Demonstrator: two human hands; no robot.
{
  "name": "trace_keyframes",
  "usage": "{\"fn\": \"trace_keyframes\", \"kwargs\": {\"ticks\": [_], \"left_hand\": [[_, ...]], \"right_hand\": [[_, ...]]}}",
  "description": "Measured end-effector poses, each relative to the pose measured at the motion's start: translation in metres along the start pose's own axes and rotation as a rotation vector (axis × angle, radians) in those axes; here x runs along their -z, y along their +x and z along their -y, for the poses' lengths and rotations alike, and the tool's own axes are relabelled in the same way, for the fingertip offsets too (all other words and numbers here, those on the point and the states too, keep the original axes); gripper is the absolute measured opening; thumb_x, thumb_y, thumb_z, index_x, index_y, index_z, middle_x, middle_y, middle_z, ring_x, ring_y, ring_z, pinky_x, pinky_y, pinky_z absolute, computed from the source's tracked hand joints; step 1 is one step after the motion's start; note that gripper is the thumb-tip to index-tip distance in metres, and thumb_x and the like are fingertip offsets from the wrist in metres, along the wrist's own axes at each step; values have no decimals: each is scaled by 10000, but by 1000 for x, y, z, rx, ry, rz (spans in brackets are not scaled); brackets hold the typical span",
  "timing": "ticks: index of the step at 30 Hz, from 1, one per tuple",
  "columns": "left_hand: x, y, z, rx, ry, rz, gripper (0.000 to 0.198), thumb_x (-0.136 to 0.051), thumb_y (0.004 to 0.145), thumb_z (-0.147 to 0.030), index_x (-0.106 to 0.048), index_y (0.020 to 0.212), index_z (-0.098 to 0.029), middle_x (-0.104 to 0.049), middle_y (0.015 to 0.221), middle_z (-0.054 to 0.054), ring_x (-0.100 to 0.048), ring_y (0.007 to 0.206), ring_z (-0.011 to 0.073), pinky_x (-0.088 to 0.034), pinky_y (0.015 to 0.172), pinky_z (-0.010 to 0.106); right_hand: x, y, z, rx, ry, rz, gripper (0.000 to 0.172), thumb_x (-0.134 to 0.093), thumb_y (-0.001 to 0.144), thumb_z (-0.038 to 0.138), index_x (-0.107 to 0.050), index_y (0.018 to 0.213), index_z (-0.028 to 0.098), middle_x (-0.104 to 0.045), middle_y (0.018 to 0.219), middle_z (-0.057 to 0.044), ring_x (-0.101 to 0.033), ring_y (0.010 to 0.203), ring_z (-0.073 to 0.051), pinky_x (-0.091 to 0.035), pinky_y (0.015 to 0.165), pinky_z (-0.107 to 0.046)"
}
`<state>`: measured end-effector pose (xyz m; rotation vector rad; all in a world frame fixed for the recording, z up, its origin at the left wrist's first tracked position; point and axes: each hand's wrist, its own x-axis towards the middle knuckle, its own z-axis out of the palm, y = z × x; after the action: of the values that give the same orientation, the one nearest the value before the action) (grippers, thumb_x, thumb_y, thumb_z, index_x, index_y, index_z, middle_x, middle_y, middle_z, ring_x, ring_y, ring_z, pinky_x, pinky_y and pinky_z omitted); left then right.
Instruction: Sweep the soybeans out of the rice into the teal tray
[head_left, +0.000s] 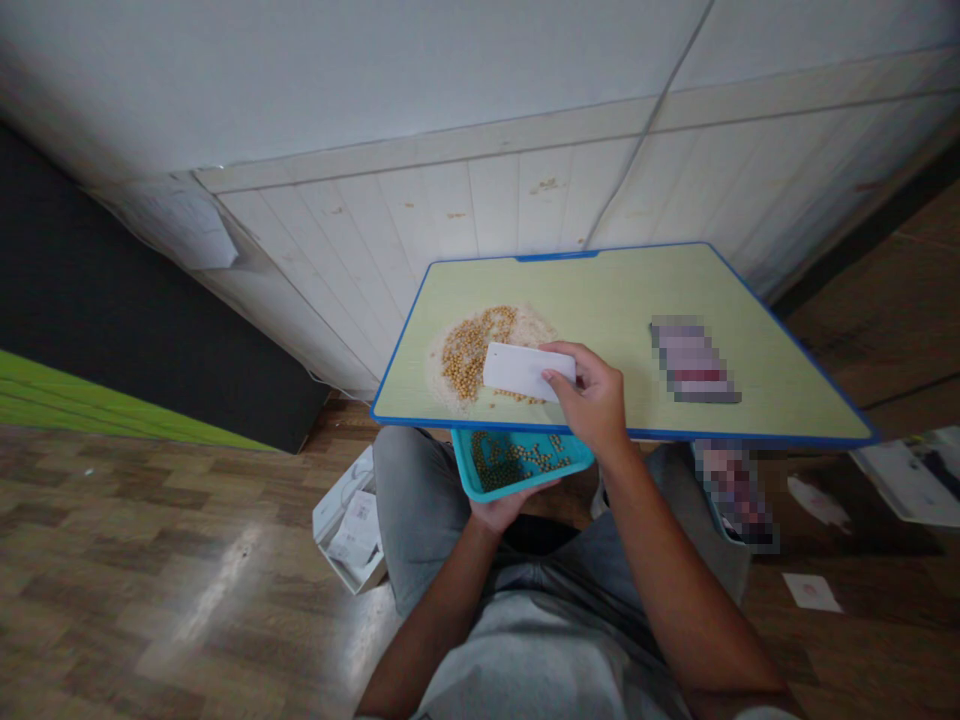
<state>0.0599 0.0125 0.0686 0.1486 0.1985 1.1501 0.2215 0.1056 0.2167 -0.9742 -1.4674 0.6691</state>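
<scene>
My right hand (pixel 598 398) pinches a white flat rectangular card (pixel 517 372) by its right end, thumb on top. The card is over the near side of a spread of yellow soybeans (pixel 469 352) and pale rice-like grains (pixel 534 325) on the table. Below the table's front edge, my left hand (pixel 501 510) supports a teal plastic tray (pixel 480 494) from beneath, its fingers partly hidden under it. Loose beans (pixel 510 462) lie across the tray's bottom. The tray's far rim is tucked close against or under the table edge; I cannot tell which.
The pale green table (pixel 600 300) has a blue rim and stands near a white panelled wall (pixel 420 215). A blurred-out flat item (pixel 694 360) lies on its right side. On the wooden floor are a white box (pixel 349 540) at left and a small paper (pixel 812 592) at right.
</scene>
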Motion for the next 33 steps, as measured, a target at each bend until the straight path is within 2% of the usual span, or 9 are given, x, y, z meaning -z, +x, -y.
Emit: {"fn": "trace_keyframes", "kwargs": {"ticks": [6,9,14,19,26,33], "left_hand": [[0,-1,-1,11,-10,-11,867,-204,1004,-777,-422,1709,-321,-247,1861,68,-97,1729,409,-70,1340,733],[-1,0,-1,13,-16,-27,894,-234,992,-812,-381,1727,-323,-264,1858,66,-110,1724,418,-96,1345,722],[-3,0,-3,2,-21,-47,903,-207,1005,-817,-286,1759,-325,-215,1871,71,-111,1722,428,-95,1331,758],[-7,0,-3,-17,-57,-109,904,-130,1016,-796,-197,1778,-313,-107,1885,76,-59,1723,457,-7,1309,804],[-8,-1,-3,-16,-20,-73,862,-161,1021,-772,-365,1732,-330,-156,1874,72,-7,1731,429,14,1311,791],[-6,-1,-4,-9,-22,-40,865,-166,1016,-778,-334,1742,-339,-165,1870,73,-3,1730,433,23,1298,820]], "right_hand": [[3,0,2,3,41,58,275,-705,894,243,-821,1143,242,-850,1113,-50,-781,918,-223,-587,747,-330],[3,-1,3,3,46,73,272,-714,888,261,-822,1136,236,-853,1110,-55,-790,943,-231,-607,790,-343],[3,-4,6,-11,80,103,265,-732,873,265,-830,1116,232,-855,1119,-63,-798,961,-236,-634,841,-359],[5,-7,9,-15,109,135,251,-742,879,270,-830,1110,227,-856,1118,-62,-799,935,-224,-631,805,-336],[7,-8,9,-17,123,153,240,-757,876,277,-831,1100,231,-859,1102,-58,-799,931,-225,-629,815,-337],[7,-9,9,-26,111,156,242,-765,874,289,-834,1100,235,-857,1078,-55,-789,879,-218,-609,739,-312]]}}
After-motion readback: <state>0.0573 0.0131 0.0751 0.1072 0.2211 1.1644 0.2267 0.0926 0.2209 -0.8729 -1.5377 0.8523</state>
